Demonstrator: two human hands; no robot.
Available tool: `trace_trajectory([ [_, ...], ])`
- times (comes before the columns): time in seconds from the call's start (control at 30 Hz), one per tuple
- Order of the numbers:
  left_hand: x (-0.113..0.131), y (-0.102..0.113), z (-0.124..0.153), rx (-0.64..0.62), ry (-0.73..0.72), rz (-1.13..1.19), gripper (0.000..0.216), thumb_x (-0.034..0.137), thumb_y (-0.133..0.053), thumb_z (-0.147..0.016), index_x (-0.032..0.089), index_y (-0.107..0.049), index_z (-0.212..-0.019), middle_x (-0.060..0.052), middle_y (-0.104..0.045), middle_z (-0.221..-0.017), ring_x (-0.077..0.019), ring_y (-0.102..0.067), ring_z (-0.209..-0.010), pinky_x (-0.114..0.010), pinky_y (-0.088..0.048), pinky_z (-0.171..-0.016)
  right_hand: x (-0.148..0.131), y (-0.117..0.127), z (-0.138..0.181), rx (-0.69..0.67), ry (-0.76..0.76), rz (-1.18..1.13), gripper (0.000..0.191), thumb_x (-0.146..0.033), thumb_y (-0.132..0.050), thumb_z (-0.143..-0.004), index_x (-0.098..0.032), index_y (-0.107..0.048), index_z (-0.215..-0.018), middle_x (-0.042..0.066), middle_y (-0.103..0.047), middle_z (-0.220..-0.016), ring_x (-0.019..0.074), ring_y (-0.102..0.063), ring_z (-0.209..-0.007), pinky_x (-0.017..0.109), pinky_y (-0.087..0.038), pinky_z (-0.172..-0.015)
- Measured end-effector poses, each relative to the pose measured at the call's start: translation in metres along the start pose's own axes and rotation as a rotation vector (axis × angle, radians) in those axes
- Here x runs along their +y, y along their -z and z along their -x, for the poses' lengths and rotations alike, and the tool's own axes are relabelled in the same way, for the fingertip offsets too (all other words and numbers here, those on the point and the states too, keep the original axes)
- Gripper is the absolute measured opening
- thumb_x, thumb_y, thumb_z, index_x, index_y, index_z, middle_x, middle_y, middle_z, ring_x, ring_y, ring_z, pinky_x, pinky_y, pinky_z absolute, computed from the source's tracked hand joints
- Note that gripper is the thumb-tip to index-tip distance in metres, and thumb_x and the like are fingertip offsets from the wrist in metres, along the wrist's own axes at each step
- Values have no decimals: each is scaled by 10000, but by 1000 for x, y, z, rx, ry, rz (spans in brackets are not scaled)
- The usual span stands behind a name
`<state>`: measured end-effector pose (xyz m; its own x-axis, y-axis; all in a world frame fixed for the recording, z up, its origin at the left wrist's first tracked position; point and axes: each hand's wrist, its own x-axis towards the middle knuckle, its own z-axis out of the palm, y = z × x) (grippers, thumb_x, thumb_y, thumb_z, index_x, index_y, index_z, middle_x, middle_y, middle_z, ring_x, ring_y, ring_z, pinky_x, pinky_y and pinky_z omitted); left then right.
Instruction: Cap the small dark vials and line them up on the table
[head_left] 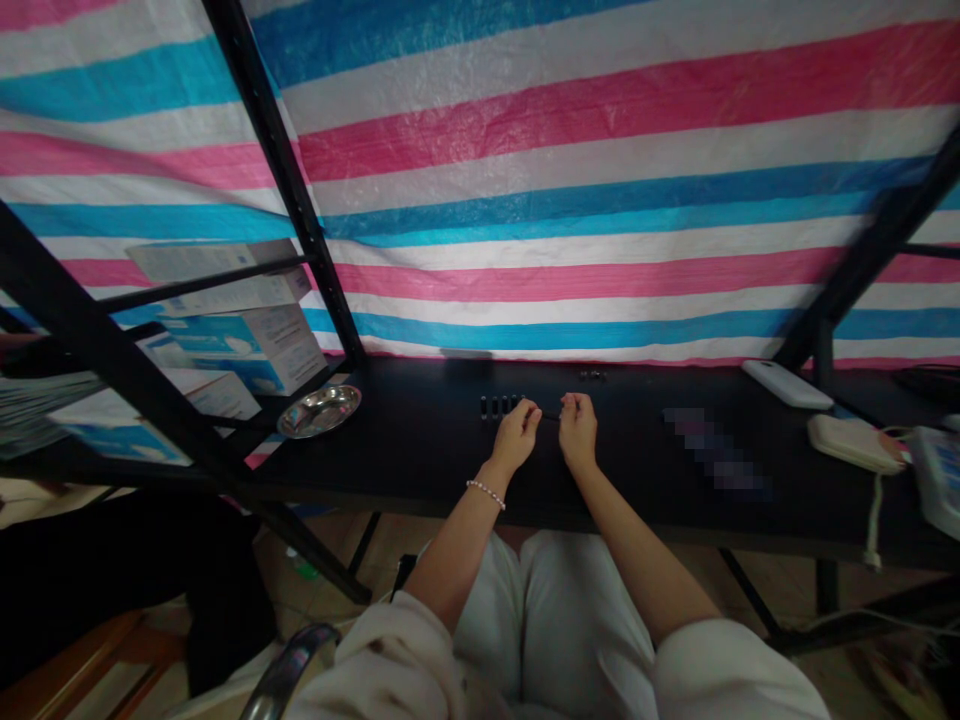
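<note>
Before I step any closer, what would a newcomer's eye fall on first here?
Probably the striped sheet in pink, blue and white, which fills the view behind the black table. Next come the left hand and right hand, close together over the table, seemingly pinching a thin dark strip between them. A shiny metal dish stands out toward the table's left end.
</note>
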<state>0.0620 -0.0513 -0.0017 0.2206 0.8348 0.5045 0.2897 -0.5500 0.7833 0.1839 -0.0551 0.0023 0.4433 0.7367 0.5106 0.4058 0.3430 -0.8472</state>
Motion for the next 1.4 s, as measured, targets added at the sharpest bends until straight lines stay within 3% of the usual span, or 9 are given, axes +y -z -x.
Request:
trace_trajectory([
  [0.4, 0, 0, 0, 31, 6, -56, 323, 402, -325, -900, 172, -410, -690, 35, -392, -597, -87, -375, -559, -215, -274, -555, 4, -2, 1, -18, -15, -21, 326, -468, -357, -848, -178, -506, -854, 33, -591, -734, 119, -476, -548, 244, -369, -543],
  [1.0, -1, -1, -2, 101, -17, -96, 373, 403, -302, -904, 170, -384, -624, 35, -367, -569, -84, -363, -545, -227, -270, -549, 3, -2, 1, -7, 8, -13, 349, -481, -352, -846, -174, -517, -841, 12, -577, -689, 104, -454, -515, 230, -346, -502],
  [1.4, -2, 1, -4, 144, 99, 6, 487, 516, -338, -857, 158, -437, -542, 27, -396, -508, -81, -368, -508, -219, -296, -509, 5, -1, 0, -13, 6, -25, 344, -475, -348, -844, -174, -514, -840, 21, -589, -721, 110, -479, -524, 234, -371, -514],
])
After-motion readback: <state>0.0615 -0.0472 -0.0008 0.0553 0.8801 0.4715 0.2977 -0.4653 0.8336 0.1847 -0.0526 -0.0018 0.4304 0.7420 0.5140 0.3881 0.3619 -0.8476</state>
